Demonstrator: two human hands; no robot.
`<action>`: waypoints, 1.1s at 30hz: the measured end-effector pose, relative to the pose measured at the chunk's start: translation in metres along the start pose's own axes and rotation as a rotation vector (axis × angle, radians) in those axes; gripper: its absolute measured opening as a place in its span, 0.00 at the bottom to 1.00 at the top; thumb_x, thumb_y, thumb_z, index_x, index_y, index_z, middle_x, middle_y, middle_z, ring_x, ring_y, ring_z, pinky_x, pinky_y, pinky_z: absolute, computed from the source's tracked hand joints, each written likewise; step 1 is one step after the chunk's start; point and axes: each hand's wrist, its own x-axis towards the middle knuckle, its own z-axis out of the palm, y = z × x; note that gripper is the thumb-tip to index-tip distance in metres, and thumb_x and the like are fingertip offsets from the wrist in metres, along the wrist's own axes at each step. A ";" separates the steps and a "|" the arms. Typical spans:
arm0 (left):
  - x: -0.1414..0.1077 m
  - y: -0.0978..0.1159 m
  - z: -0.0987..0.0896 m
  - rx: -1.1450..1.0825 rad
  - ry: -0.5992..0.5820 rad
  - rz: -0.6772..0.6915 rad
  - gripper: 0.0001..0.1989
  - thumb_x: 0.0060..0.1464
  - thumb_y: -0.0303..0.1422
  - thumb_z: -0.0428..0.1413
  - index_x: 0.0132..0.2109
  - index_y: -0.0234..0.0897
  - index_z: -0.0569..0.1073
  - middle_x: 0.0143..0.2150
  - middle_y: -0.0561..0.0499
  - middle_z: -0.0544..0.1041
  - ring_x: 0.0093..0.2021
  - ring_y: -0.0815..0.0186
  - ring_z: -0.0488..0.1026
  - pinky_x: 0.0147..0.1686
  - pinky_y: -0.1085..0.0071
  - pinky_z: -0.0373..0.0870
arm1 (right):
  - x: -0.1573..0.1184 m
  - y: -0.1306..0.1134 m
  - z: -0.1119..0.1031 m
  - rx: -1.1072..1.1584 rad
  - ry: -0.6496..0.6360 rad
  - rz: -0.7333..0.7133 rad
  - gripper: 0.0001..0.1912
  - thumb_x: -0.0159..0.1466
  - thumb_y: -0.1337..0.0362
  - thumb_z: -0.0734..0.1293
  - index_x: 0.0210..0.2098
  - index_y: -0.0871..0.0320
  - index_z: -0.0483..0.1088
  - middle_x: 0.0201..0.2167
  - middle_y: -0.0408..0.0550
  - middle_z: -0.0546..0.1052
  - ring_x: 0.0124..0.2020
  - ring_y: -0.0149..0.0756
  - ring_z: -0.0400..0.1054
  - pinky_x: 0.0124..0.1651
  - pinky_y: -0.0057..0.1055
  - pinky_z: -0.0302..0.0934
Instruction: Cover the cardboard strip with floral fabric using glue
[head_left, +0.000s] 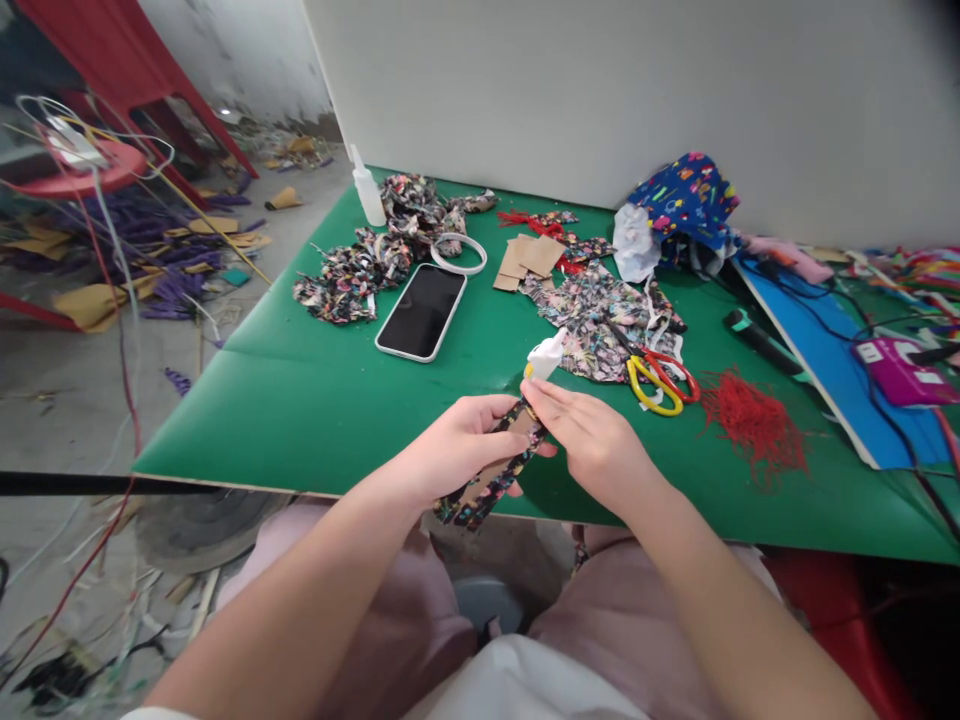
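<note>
The left hand [480, 445] has a floral strip [510, 462] in a closed grip, thumb laid along the brown backing that shows between its patterned borders. The right hand [596, 440] closes its fingers on the far end, just where a crumpled white piece [545, 355] sticks out. The strip slants over the desk's near edge, about midway along, its lower end hanging past that edge.

Beyond the hands, a phone [422, 312] lies flat towards the left edge of the desk [300, 400], with a white ring [459, 254] just beside it. Gathered floral fabric [352, 275] runs along the left edge up to a white bottle [368, 192] upright at the far left corner. Nearer the right edge, scissors [660, 380] rest by flat floral cloth [600, 320], with red threads [754, 420] beside them and a blue board [832, 370] farther right.
</note>
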 end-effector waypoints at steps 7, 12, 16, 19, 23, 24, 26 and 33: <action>0.001 0.000 0.006 0.145 -0.041 0.105 0.12 0.53 0.34 0.52 0.44 0.36 0.70 0.39 0.50 0.76 0.25 0.73 0.70 0.25 0.75 0.72 | -0.001 0.001 -0.021 0.333 0.086 0.193 0.30 0.59 0.78 0.55 0.59 0.54 0.55 0.51 0.48 0.71 0.49 0.33 0.67 0.50 0.34 0.62; 0.000 -0.004 0.015 0.403 -0.145 0.107 0.12 0.54 0.35 0.50 0.41 0.33 0.73 0.31 0.52 0.74 0.27 0.71 0.70 0.25 0.77 0.69 | -0.001 -0.003 -0.028 0.759 0.277 0.607 0.15 0.64 0.65 0.56 0.48 0.53 0.68 0.34 0.43 0.77 0.27 0.26 0.70 0.29 0.25 0.64; 0.002 -0.006 0.020 0.576 -0.165 0.139 0.12 0.55 0.33 0.49 0.40 0.33 0.74 0.24 0.55 0.72 0.23 0.74 0.67 0.20 0.81 0.59 | 0.004 -0.006 -0.023 0.772 0.288 0.775 0.18 0.64 0.56 0.57 0.23 0.58 0.68 0.14 0.38 0.65 0.15 0.22 0.59 0.19 0.22 0.53; 0.004 -0.007 0.024 0.614 -0.181 0.188 0.12 0.54 0.31 0.48 0.39 0.32 0.74 0.23 0.56 0.71 0.22 0.75 0.65 0.20 0.81 0.57 | 0.007 -0.007 -0.020 0.679 0.249 0.783 0.22 0.63 0.54 0.57 0.17 0.59 0.62 0.11 0.37 0.60 0.14 0.21 0.54 0.20 0.22 0.50; 0.007 -0.010 0.026 0.682 -0.162 0.214 0.12 0.54 0.31 0.47 0.38 0.32 0.74 0.23 0.56 0.70 0.22 0.75 0.64 0.21 0.81 0.57 | 0.009 -0.009 -0.018 0.576 0.224 0.732 0.23 0.64 0.55 0.57 0.15 0.59 0.58 0.12 0.37 0.59 0.15 0.21 0.52 0.21 0.23 0.48; 0.007 -0.011 0.026 0.692 -0.157 0.215 0.12 0.54 0.30 0.47 0.38 0.32 0.74 0.22 0.56 0.70 0.22 0.75 0.63 0.21 0.81 0.57 | 0.009 -0.010 -0.016 0.536 0.225 0.712 0.23 0.64 0.55 0.57 0.15 0.59 0.57 0.12 0.37 0.58 0.15 0.21 0.52 0.22 0.23 0.48; 0.007 -0.014 0.026 0.697 -0.156 0.208 0.11 0.54 0.30 0.47 0.38 0.33 0.73 0.23 0.56 0.71 0.21 0.75 0.63 0.20 0.80 0.56 | 0.009 -0.010 -0.014 0.451 0.229 0.675 0.23 0.64 0.56 0.57 0.14 0.59 0.56 0.12 0.37 0.57 0.15 0.21 0.51 0.22 0.24 0.47; 0.009 -0.023 0.026 0.724 -0.105 0.188 0.11 0.56 0.34 0.47 0.32 0.34 0.71 0.22 0.55 0.71 0.20 0.75 0.62 0.18 0.79 0.54 | 0.007 -0.012 -0.003 0.199 0.258 0.547 0.22 0.65 0.61 0.55 0.15 0.57 0.50 0.12 0.37 0.53 0.15 0.23 0.48 0.22 0.27 0.44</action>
